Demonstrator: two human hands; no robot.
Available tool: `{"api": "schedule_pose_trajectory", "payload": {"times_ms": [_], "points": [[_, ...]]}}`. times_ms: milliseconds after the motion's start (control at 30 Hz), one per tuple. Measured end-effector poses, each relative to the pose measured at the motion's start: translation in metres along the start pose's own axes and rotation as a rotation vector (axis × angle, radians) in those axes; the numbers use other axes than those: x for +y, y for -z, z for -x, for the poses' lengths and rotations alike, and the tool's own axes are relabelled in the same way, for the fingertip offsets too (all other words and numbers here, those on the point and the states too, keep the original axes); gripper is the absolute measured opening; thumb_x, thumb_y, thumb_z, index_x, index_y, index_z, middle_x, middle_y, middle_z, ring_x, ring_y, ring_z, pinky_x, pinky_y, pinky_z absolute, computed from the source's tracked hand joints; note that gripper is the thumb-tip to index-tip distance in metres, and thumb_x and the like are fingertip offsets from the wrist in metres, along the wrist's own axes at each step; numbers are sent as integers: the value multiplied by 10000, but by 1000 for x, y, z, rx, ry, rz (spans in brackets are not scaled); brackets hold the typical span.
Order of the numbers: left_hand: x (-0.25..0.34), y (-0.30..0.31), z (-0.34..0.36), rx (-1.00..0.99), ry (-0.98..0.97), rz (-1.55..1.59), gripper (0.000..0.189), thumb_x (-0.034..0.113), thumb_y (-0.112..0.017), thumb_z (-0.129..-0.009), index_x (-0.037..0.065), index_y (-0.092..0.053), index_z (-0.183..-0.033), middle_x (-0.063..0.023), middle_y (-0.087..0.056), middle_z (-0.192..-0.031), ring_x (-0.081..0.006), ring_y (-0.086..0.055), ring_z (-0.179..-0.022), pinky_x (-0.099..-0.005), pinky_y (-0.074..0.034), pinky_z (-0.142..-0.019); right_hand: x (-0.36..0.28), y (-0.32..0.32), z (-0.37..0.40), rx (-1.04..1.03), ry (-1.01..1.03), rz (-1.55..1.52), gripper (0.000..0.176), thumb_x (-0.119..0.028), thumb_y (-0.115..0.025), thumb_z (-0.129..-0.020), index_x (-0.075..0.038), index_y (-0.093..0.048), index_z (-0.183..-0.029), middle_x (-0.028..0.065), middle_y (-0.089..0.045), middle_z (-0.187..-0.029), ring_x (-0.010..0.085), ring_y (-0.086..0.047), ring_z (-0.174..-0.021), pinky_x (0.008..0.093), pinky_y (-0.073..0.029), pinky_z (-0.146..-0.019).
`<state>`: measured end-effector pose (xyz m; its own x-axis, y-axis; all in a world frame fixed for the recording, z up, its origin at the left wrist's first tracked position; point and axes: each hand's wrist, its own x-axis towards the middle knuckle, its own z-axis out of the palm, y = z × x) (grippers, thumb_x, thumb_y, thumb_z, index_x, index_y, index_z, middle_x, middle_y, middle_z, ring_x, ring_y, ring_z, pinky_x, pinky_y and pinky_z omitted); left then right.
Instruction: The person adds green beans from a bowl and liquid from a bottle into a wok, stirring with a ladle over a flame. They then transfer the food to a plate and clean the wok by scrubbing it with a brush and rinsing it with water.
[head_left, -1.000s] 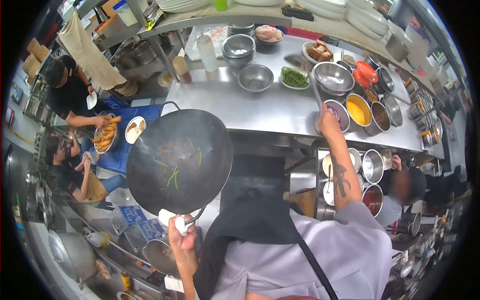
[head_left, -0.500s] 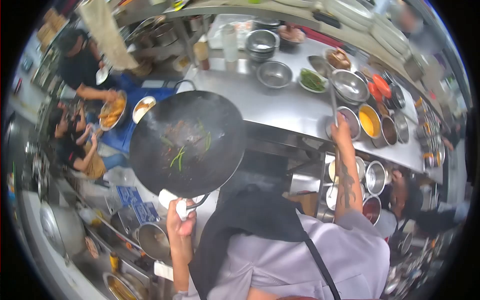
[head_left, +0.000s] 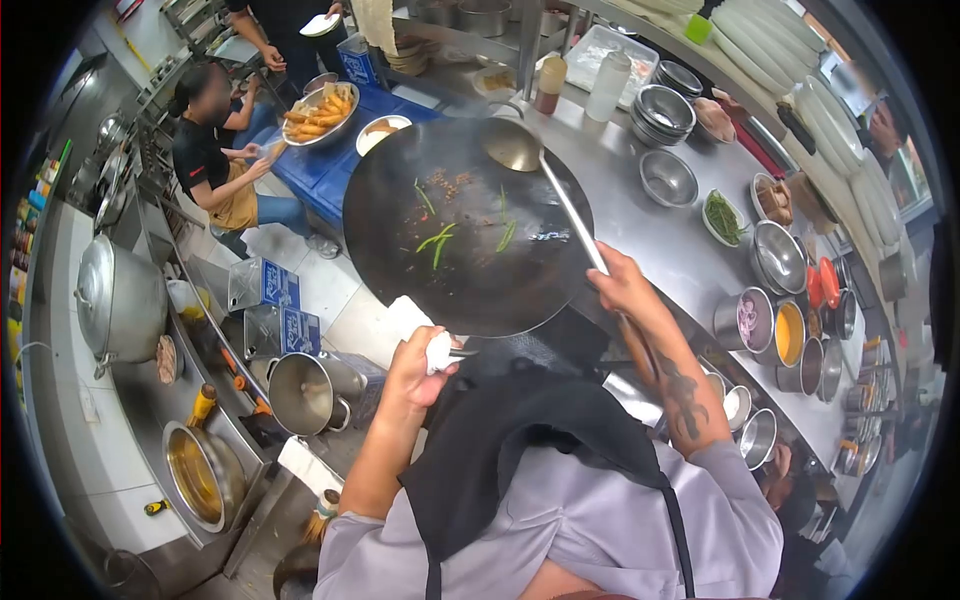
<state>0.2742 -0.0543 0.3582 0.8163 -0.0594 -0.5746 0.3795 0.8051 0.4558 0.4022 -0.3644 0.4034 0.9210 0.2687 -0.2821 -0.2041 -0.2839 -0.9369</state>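
My left hand (head_left: 418, 362) is closed around the near handle of a dark wok (head_left: 400, 240), with a folded white cloth (head_left: 408, 315) between palm and handle. Sliced green strips (head_left: 436, 243) and small brown bits (head_left: 448, 190) are scattered over the wok's inside. In my right hand (head_left: 624, 282) is the long handle of a metal ladle (head_left: 513, 148). The ladle's bowl overlaps the wok's far right side, and its handle slants across the wok toward me.
On the steel counter (head_left: 600, 165) at right stand metal bowls (head_left: 668, 178), green vegetables (head_left: 722, 216) and a yellow-filled pot (head_left: 788, 333). Fried food (head_left: 320, 112) sits on a blue table (head_left: 300, 175) near a seated person (head_left: 212, 150). Lower left is a tall pot (head_left: 305, 395).
The ladle has swung from above the counter's containers to over the wok, my right arm coming inward. The view has turned, so the wok now appears further right.
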Motion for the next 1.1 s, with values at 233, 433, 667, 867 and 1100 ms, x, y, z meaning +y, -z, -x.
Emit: {"api": "schedule_pose_trajectory", "payload": {"times_ms": [233, 433, 667, 867, 1100], "points": [[1, 8, 2, 27, -38, 44, 126, 150, -550, -879, 39, -584, -831, -115, -616, -732, -216, -589, -657, -305, -421, -483, -30, -35, 11, -351, -33, 332, 549, -126, -563, -905, -33, -377, -1413, 22, -536, -685, 96, -502, -499, 257, -423, -467], [2, 19, 2, 53, -103, 74, 120, 154, -552, -877, 44, -591, -849, -110, -621, -712, -211, -594, -620, -309, -419, -485, -20, -32, 0, -37, -9, 452, 478, -82, -512, -903, -5, -411, -1364, -15, -503, -679, 57, -433, -461, 230, -376, -437], [17, 25, -3, 106, -95, 87, 78, 139, -558, -864, 64, -566, -842, -96, -617, -707, -197, -594, -621, -297, -411, -469, -37, -80, 19, -402, -60, 310, 528, -74, -543, -905, 15, -372, -1397, -22, -493, -681, 50, -436, -466, 219, -373, -448], [20, 29, 0, 87, -177, 77, 86, 145, -572, -857, 60, -558, -853, -84, -595, -692, -188, -592, -616, -290, -419, -461, -68, -73, 32, -202, -52, 395, 470, -62, -504, -909, 32, -392, -1356, -35, -444, -673, 41, -433, -465, 212, -364, -442], [6, 13, -7, 116, -493, -48, 69, 57, -571, -831, 57, -542, -894, -55, -576, -710, -157, -571, -558, -291, -429, -420, -70, -101, 12, -209, -244, 87, 148, -70, -476, -871, -16, -491, -1008, 8, -495, -699, 87, -483, -430, 251, -386, -365]]}}
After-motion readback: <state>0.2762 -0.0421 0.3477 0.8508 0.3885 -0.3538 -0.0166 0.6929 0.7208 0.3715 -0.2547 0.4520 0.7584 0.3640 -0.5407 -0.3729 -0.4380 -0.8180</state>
